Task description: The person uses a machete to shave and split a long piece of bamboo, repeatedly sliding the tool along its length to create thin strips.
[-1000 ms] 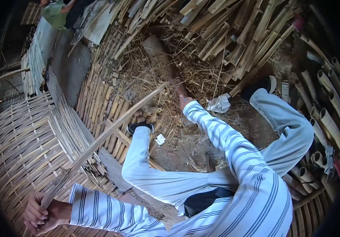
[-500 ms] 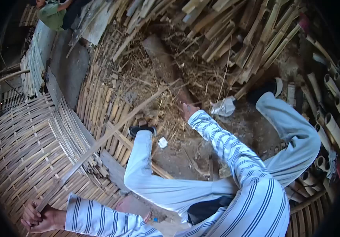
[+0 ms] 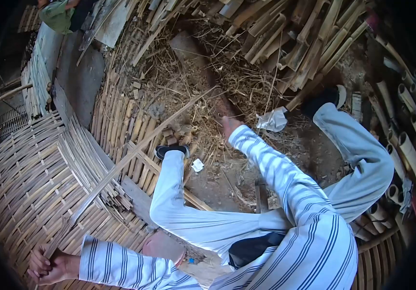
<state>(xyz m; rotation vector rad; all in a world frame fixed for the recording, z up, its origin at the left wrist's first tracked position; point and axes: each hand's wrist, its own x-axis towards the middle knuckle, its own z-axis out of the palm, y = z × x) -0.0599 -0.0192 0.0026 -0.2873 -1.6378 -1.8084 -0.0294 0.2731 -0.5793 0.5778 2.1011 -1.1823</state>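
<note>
My left hand (image 3: 48, 265) is closed around the near end of a long, thin bamboo strip (image 3: 135, 151). The strip slants up and to the right, its far end close to my right hand. My right hand (image 3: 229, 126) has its fingers curled, partly blurred, beside the lower end of a dark brown wooden piece (image 3: 193, 55) lying among shavings. What the right fingers hold, if anything, I cannot make out. Loose bamboo shavings (image 3: 169, 84) cover the ground around that hand.
Split bamboo (image 3: 309, 43) is heaped at the top right; hollow bamboo poles (image 3: 408, 145) stand at the right edge. A woven bamboo panel (image 3: 29, 174) fills the left side. A white crumpled wrapper (image 3: 273, 120) lies near my right hand. Another person (image 3: 58, 17) sits far off at upper left.
The whole view has shifted slightly, with the scene a little higher in frame. My left hand keeps hold of the bamboo strip; my right hand stays in nearly the same spot.
</note>
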